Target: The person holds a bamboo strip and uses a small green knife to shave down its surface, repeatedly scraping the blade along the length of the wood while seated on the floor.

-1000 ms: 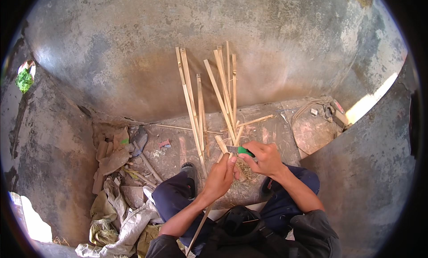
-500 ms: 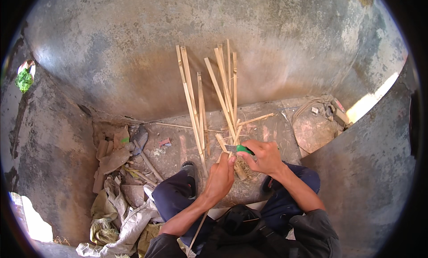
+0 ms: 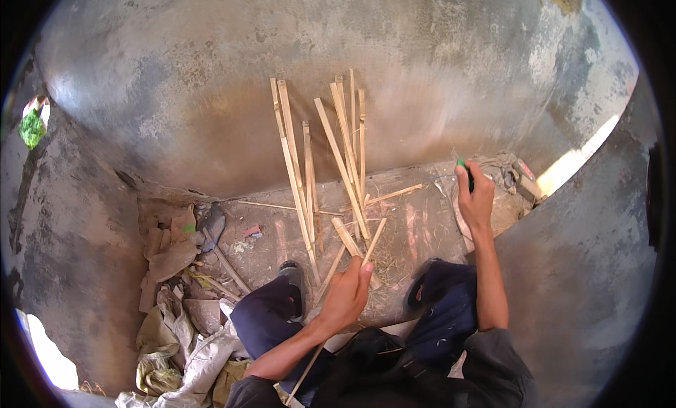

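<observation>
My left hand (image 3: 343, 294) is closed round a thin bamboo strip (image 3: 376, 239), its far end sticking out beyond the thumb. The strip's near part runs back under my forearm toward my lap. Out to the right, my right hand (image 3: 477, 200) grips a green-handled knife (image 3: 461, 163), its blade pointing up and away, well apart from the strip. Just beyond my left hand, a thicker piece of bamboo (image 3: 346, 236) lies on the floor between my feet. Farther off, several long bamboo strips (image 3: 290, 165) lean against the wall, with another cluster (image 3: 342, 151) beside them.
Concrete walls (image 3: 394, 48) close in ahead and on both sides. Broken slabs and rubble (image 3: 169, 253) lie at the left, with crumpled sacks (image 3: 201, 355) nearer. A coil of cord and debris (image 3: 517, 172) sits in the right corner. Shavings litter the floor (image 3: 415, 228).
My right hand has swung up and right with the knife, away from the strip. My left hand still holds the strip, slightly lower. The whole view has shifted a little.
</observation>
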`<control>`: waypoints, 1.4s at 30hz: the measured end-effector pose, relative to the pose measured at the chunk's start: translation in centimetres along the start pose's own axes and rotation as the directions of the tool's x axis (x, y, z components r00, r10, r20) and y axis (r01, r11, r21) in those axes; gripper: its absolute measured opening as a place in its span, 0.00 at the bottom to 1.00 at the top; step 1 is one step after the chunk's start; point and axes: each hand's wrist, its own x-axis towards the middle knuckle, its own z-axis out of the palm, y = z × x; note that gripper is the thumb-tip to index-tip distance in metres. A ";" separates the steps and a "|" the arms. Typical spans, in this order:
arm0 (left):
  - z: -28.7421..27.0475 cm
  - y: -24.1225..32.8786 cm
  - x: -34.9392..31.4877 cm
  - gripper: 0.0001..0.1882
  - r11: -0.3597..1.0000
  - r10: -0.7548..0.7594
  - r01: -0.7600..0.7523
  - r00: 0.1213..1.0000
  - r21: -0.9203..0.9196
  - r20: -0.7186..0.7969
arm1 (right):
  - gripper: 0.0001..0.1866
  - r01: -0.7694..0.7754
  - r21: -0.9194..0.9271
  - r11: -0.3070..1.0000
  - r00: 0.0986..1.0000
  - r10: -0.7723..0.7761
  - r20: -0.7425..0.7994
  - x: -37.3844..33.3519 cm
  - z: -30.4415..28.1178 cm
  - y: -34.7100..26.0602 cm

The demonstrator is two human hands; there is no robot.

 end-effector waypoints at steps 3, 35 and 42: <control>-0.7 -1.0 0.9 0.18 0.969 -0.072 0.089 0.994 -0.230 0.079 | 0.15 0.023 0.140 0.990 0.994 -0.037 0.099 -3.5 1.3 -0.6; -0.8 0.6 1.1 0.09 0.995 0.061 -0.070 0.992 -0.077 -0.113 | 0.12 0.436 0.319 0.841 0.828 -0.514 0.224 -7.3 4.4 -6.5; -0.3 1.1 -0.8 0.09 0.989 0.072 -0.077 0.996 -0.125 -0.049 | 0.16 0.007 0.094 0.996 1.000 -0.009 0.018 -0.1 1.1 -0.7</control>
